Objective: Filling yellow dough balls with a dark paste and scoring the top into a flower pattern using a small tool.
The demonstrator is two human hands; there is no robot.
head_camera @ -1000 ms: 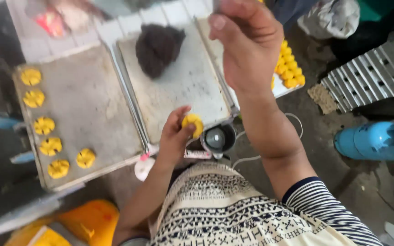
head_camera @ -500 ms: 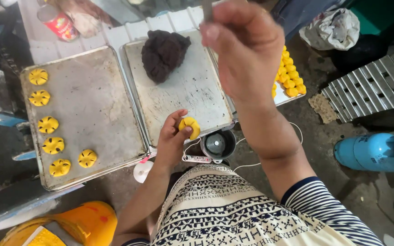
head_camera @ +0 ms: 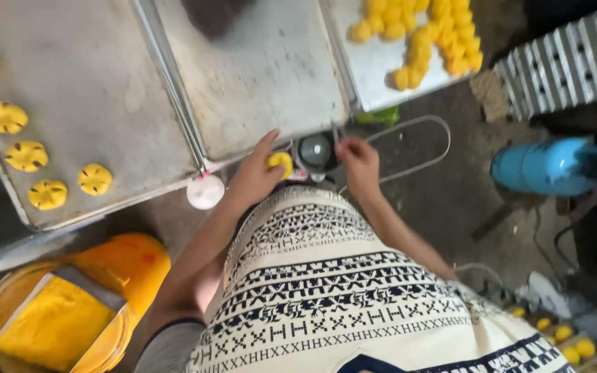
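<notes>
The left hand grips one yellow dough ball beside a small round metal cup, the right hand pinches a thin tool at its rim, and five yellow flower-shaped pieces lie fully visible on the left tray.

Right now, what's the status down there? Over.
Left hand holds a yellow dough ball. Right hand pinches a thin tool beside the small round cup. Nothing between them.

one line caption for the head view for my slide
Left hand holds a round yellow dough piece beside a small round metal cup, right hand at its rim.
</notes>
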